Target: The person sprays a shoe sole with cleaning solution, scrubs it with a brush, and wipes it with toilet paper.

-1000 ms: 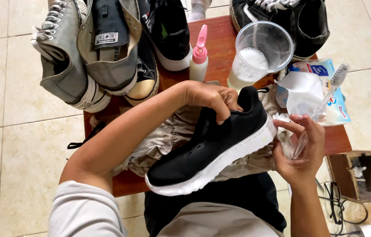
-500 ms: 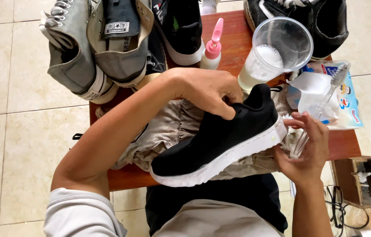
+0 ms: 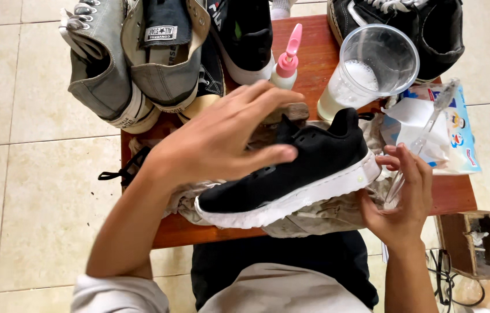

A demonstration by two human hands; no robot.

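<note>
- Black mesh sneaker (image 3: 291,174) with white sole lies on its side on a crumpled beige rag (image 3: 314,217), near the desk's (image 3: 314,52) front edge.
- Left hand (image 3: 222,139) hovers over the upper, fingers spread and released (touching it or not: cannot tell).
- Right hand (image 3: 404,200) at the heel, fingers grasping a clear-handled toothbrush (image 3: 424,136).
- Step judged: scrubbing the sole; next calls for steadying the shoe.
- Cup of soapy water (image 3: 366,72) stands toward the back edge.

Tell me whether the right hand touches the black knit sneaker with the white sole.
Touching. The head view shows the right hand with fingertips against the black knit sneaker's white heel.
</note>
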